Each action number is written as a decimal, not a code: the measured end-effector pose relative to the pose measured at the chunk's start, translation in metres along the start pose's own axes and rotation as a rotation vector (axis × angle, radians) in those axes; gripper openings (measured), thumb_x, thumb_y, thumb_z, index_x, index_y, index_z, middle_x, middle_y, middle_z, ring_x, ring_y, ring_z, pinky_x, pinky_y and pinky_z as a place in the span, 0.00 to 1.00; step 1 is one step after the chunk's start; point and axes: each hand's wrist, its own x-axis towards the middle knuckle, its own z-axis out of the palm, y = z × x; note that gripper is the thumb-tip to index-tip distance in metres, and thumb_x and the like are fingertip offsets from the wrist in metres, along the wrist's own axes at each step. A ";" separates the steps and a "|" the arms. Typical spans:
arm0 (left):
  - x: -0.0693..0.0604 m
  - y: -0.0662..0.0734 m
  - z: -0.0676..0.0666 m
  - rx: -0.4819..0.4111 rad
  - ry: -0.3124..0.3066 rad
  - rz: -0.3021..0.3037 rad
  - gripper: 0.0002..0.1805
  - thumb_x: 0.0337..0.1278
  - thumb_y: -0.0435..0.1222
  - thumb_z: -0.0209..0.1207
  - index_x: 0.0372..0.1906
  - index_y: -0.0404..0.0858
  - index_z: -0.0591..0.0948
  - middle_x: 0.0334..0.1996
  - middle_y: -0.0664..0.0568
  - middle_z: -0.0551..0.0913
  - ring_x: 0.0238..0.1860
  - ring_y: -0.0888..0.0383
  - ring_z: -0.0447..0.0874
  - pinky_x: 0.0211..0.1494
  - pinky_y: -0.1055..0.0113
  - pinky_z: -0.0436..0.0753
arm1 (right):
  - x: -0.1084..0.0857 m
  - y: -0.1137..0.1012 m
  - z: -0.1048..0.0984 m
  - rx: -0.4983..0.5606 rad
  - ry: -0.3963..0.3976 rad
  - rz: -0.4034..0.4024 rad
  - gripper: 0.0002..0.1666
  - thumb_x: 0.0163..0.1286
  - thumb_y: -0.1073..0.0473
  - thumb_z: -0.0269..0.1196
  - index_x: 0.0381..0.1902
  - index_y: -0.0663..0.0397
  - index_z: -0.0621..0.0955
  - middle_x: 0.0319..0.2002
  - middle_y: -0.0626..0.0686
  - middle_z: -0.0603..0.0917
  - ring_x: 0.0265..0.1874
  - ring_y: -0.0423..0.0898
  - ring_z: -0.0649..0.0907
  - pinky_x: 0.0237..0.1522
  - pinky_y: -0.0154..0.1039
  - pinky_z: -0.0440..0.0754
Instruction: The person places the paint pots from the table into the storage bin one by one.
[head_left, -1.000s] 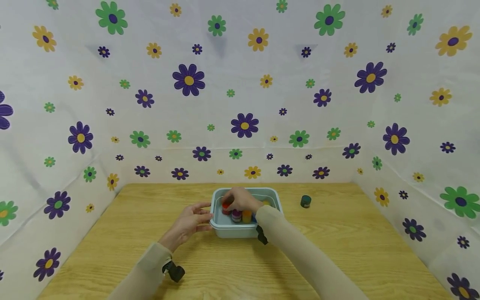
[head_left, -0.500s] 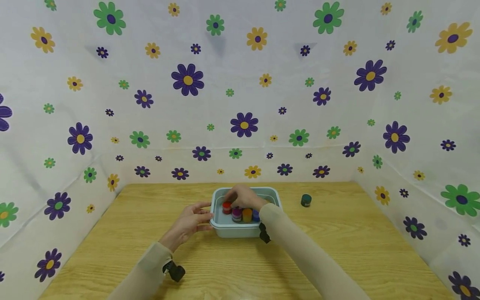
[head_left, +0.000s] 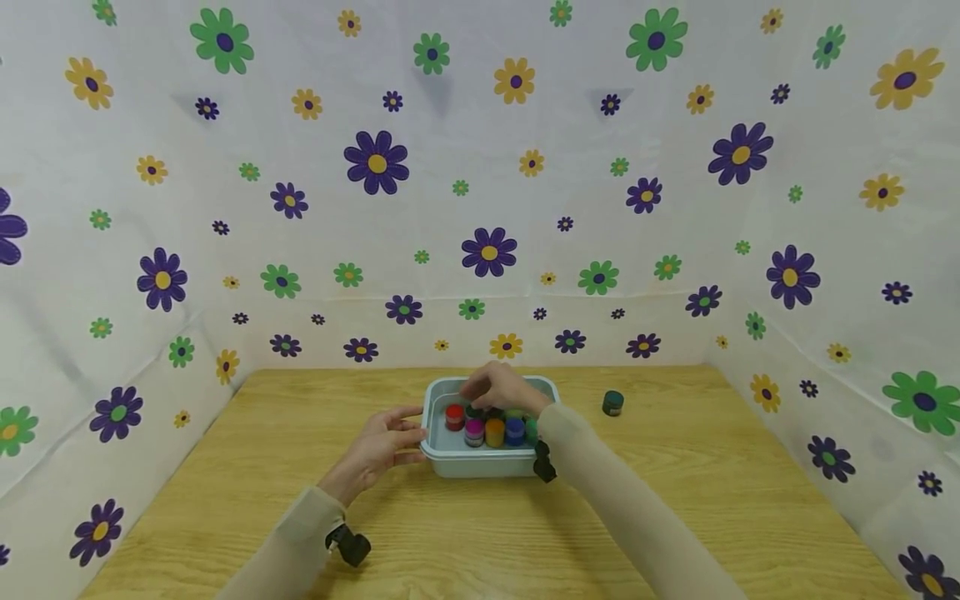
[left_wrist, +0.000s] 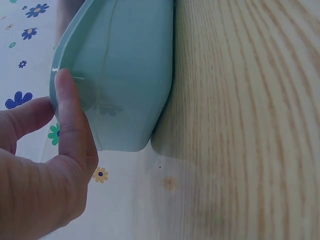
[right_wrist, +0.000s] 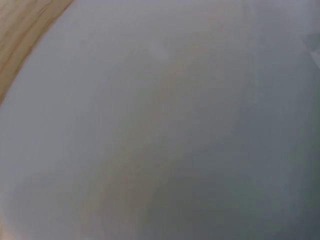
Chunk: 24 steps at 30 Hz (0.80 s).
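A pale blue plastic bin (head_left: pixel 480 464) stands on the wooden table. Inside it sit small paint jars, among them a red jar (head_left: pixel 454 417), a purple jar (head_left: pixel 474 432), an orange jar (head_left: pixel 495 432) and a blue jar (head_left: pixel 514 431). My left hand (head_left: pixel 377 446) rests its spread, fairly straight fingers against the bin's left end; in the left wrist view they touch the rim. Over the back of the bin is my right hand (head_left: pixel 504 390), fingertips just above a dark jar (head_left: pixel 472 413) behind the purple one, with a gap between finger and thumb. It partly hides the back jars.
One dark green jar (head_left: pixel 612 403) stands alone on the table (head_left: pixel 652 467), right of the bin. A white flowered cloth (head_left: pixel 420 208) encloses the table's back and sides. In the right wrist view, a blurred pale surface (right_wrist: pixel 150 110) fills most of the frame.
My right hand has let go of the red jar and moved right and slightly back, uncovering more jars, including the blue one. The left hand and the bin have stayed put.
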 end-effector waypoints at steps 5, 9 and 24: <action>0.000 0.000 0.000 0.000 0.005 0.000 0.30 0.65 0.31 0.60 0.70 0.34 0.66 0.56 0.32 0.73 0.40 0.55 0.84 0.43 0.64 0.89 | -0.012 0.001 -0.006 0.028 -0.027 -0.026 0.17 0.65 0.71 0.64 0.52 0.62 0.83 0.50 0.58 0.86 0.45 0.48 0.85 0.46 0.39 0.87; 0.000 0.000 0.000 0.001 0.009 -0.002 0.30 0.64 0.31 0.60 0.70 0.34 0.66 0.56 0.32 0.73 0.40 0.55 0.84 0.43 0.64 0.89 | -0.018 0.003 -0.011 0.037 -0.051 -0.034 0.16 0.66 0.69 0.63 0.53 0.64 0.82 0.47 0.58 0.86 0.44 0.47 0.85 0.47 0.39 0.87; 0.000 0.001 0.002 -0.012 0.036 -0.008 0.32 0.64 0.29 0.59 0.72 0.35 0.64 0.52 0.35 0.76 0.40 0.54 0.84 0.42 0.64 0.89 | -0.042 0.022 -0.034 0.147 0.016 -0.084 0.16 0.69 0.65 0.63 0.52 0.68 0.82 0.48 0.63 0.86 0.45 0.60 0.85 0.46 0.47 0.88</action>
